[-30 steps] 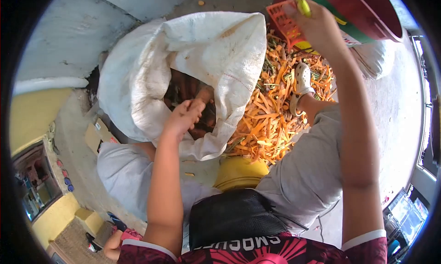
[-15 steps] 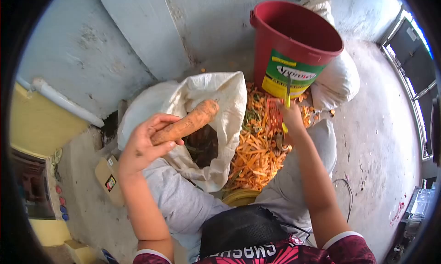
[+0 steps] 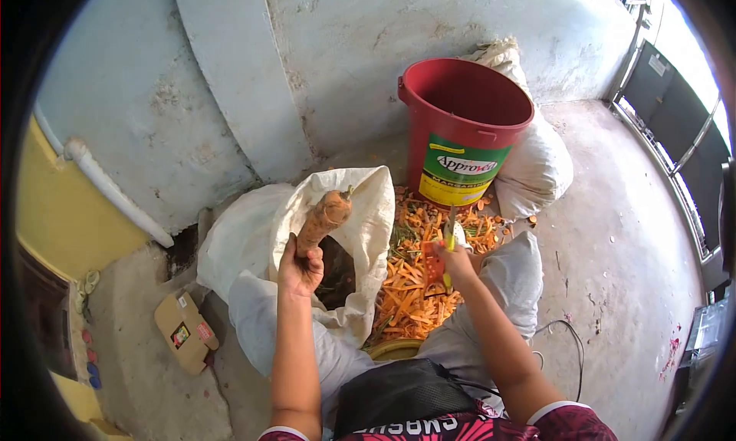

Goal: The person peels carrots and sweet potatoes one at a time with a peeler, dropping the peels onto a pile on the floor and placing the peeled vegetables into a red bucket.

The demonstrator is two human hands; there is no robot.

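1. Left hand [image 3: 300, 266]: fingers wrapped tight around the lower end of an unpeeled carrot [image 3: 323, 219]. Carrot stands near upright, top tilted toward 1 o'clock, held up over the mouth of the white sack [image 3: 253, 234].
2. Right hand [image 3: 454, 258]: closed on a peeler with a yellow grip [image 3: 449, 238]; grip pokes up out of the fist toward 12 o'clock. Blade end too small to make out.
3. Small orange-red plastic basket [image 3: 434, 263] sits against the right hand at its 9 o'clock. Can't tell if the hand is holding it or just touching.
4. Sack: open, rim folded back, dark inside, more carrots barely visible. Lies on the concrete floor [image 3: 613, 234] at 10 o'clock from the person's lap.
5. Pile of orange carrot peelings [image 3: 410, 287] on the floor between sack and right hand, just right of the sack.
6. Red bucket [image 3: 460, 130] with green "Approved" label stands upright at 12 o'clock of the peelings, touching the pile's far edge.
7. Full white sack [image 3: 537, 165] lies behind the bucket at its 3 o'clock, against it.
8. Flat cardboard box [image 3: 184, 332] on the floor at 8 o'clock of the open sack, apart from it.
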